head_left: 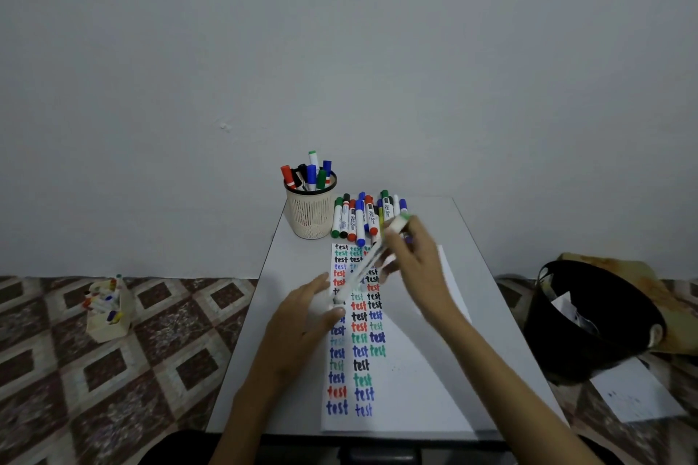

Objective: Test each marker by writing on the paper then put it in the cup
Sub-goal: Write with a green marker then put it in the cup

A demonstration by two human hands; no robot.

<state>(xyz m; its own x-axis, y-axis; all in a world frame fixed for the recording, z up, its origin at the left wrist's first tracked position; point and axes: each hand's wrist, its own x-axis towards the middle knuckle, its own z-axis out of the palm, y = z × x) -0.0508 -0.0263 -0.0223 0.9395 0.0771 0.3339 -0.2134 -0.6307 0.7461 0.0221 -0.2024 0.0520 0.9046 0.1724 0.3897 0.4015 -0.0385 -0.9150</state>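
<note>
The marker (362, 268) lies slung between the two hands above the paper (415, 389), its long axis running on a diagonal, with the green-tipped end high and to the right and the other end low and to the left. It is smeared by motion, so I cannot tell whether the cap is on or off.

The right hand (415, 260) has the upper part. Its fingers (396, 238) are curled close round the barrel, with the green end sticking out just past them. The left hand (302, 317) meets the lower end, where the thumb (337, 312) sits under it and the straighter fingers over it. It is a light pinch rather than a full wrap.

Both hands hold one line, so the coming move likely turns on that axis. A cap would pull off or push on along the diagonal, and the right hand would keep the barrel.

The cup (309, 215) stands at the far left corner of the surface (272, 351), already holding several markers. It is up and to the left of the held marker and well apart from it. Neither hand is clearly closer, but the right hand has the barrel and would have to swing leftward past the loose markers (359, 219), which lie just beside the cup on its right.

Columns of "test" fill the paper's left part below the hands, and bare paper shows to the right.
</note>
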